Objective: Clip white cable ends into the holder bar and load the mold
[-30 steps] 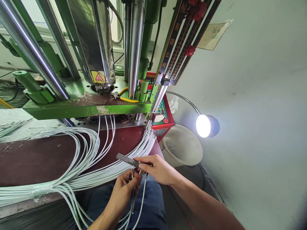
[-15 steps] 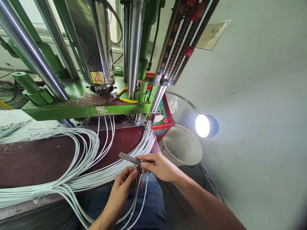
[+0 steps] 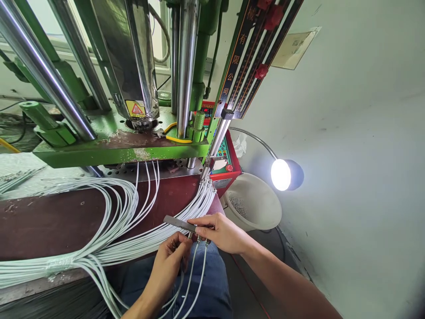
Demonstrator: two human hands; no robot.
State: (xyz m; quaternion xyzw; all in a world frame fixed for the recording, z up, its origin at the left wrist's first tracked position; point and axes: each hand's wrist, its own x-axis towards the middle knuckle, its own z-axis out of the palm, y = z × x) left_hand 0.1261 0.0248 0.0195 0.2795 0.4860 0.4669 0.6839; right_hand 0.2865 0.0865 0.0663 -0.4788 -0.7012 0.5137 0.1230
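A narrow grey metal bar (image 3: 177,223) is held level just above the near edge of the brown worktable (image 3: 49,221), pinched at its right end by the closed fingers of the right hand (image 3: 221,232). Three pale grey wires (image 3: 194,274) hang from the bar's underside over the person's blue trousers (image 3: 206,288), their metal-tipped ends seated against it. The left hand (image 3: 171,261) is raised from below, its fingers closed narrowly on the leftmost of these wires just under the bar. A thick bundle of the same cables (image 3: 109,239) is spread across the worktable — fanned from the left edge towards the machine and looping back to the hands. Open room is left to the right, above a white plastic basin (image 3: 255,206) and beside a lit gooseneck lamp (image 3: 285,175); behind, the way is closed by the green press (image 3: 119,148) and its steel columns (image 3: 186,66). A yellow warning label (image 3: 137,108) with a red triangle is seen on the shiny barrel, and the characters 有限公司 are read on a slanted black rail (image 3: 239,57) — other writing is too small to read.
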